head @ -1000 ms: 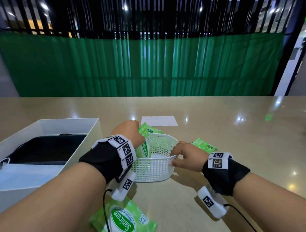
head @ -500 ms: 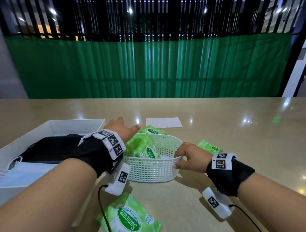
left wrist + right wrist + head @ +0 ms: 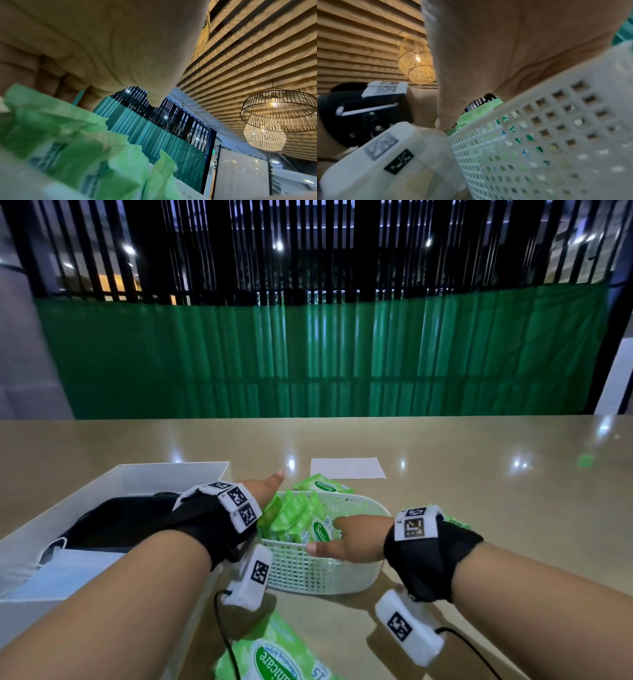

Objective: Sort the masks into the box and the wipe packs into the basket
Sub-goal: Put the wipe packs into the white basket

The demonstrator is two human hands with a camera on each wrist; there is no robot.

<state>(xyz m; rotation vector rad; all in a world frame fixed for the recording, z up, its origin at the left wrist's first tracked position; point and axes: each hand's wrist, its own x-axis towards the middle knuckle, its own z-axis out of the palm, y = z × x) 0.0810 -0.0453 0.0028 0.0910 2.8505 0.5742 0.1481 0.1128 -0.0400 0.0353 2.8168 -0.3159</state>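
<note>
On a tan table (image 3: pixel 479 508) before a green curtain (image 3: pixel 308 354), the basket (image 3: pixel 322 573) at centre holds green wipe packs (image 3: pixel 301 522). The right hand (image 3: pixel 356 539) grips its 3 o'clock rim; the left hand (image 3: pixel 263 487) hovers flat-fingered over its 9 o'clock edge. The box (image 3: pixel 102 484) with masks (image 3: pixel 113 525) lies at 9 o'clock, another pack (image 3: pixel 281 652) at 6.

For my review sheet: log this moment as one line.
left hand open over basket | right hand holding basket rim | wipe packs in basket | one pack on table
</note>
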